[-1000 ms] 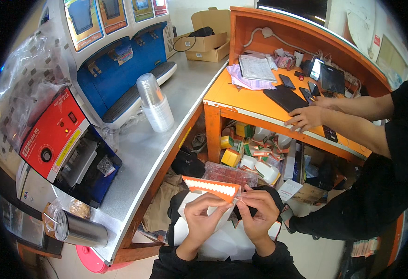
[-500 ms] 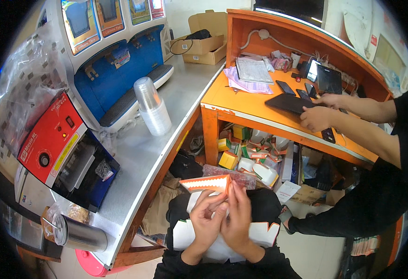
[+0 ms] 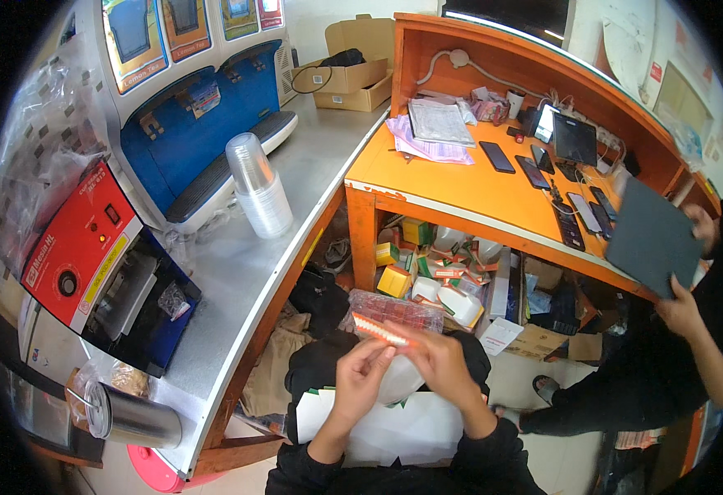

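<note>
Above my lap I hold a small white carton with an orange, zigzag-patterned edge (image 3: 380,330). My left hand (image 3: 358,376) pinches its near left side between thumb and fingers. Around the right side and top closes my right hand (image 3: 442,368), its fingers slightly blurred and partly covering the carton. The carton's pale body shows below, between the two hands. Flat white card sheets (image 3: 407,433) with cut edges and green bits lie across my lap beneath my wrists.
Left, a metal counter (image 3: 242,305) carries a red sealing machine (image 3: 73,256), stacked clear cups (image 3: 262,198) and a steel tumbler (image 3: 134,417). Folded cartons (image 3: 452,289) fill the space under the orange desk (image 3: 452,194). A co-worker at right holds a dark flat panel (image 3: 657,235).
The carton has turned, its orange edge now narrower and angled down to the right. My right hand has swung over it to the right. The co-worker has lifted the dark panel off the desk.
</note>
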The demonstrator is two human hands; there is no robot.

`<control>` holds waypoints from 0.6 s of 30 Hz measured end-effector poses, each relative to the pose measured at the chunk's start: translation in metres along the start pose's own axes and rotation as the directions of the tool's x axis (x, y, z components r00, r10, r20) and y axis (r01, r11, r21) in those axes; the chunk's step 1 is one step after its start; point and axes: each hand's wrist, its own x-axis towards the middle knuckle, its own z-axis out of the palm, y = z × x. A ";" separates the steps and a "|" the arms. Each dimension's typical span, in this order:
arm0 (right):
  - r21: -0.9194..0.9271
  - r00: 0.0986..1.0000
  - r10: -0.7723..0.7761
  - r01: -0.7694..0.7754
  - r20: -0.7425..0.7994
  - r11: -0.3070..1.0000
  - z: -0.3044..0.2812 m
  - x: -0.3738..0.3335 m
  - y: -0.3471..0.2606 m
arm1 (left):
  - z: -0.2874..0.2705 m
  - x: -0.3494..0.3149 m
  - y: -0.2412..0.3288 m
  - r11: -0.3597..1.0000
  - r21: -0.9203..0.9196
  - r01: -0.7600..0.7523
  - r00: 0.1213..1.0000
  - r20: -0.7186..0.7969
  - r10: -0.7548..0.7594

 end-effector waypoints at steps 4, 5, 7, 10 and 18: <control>-0.188 0.925 0.362 -0.378 -0.114 0.907 -0.018 0.030 0.096 | 0.007 -0.012 0.004 0.768 0.547 -0.334 0.934 0.084 0.347; -0.206 0.905 0.395 -0.421 -0.157 0.883 -0.020 0.043 0.130 | 0.003 -0.017 0.006 0.785 0.533 -0.316 0.944 0.096 0.315; -0.144 0.852 0.515 -0.523 -0.092 0.840 -0.032 0.061 0.200 | -0.013 -0.028 0.007 0.643 0.696 -0.320 0.943 0.167 0.289; -0.003 0.540 0.824 -0.836 0.172 0.549 -0.057 0.068 0.283 | -0.042 -0.047 0.001 0.442 0.875 -0.197 0.971 0.111 0.211; 0.730 0.647 0.711 -0.340 -0.276 0.592 -0.069 0.075 0.303 | -0.079 -0.098 -0.026 0.620 0.768 0.161 0.973 -0.229 0.031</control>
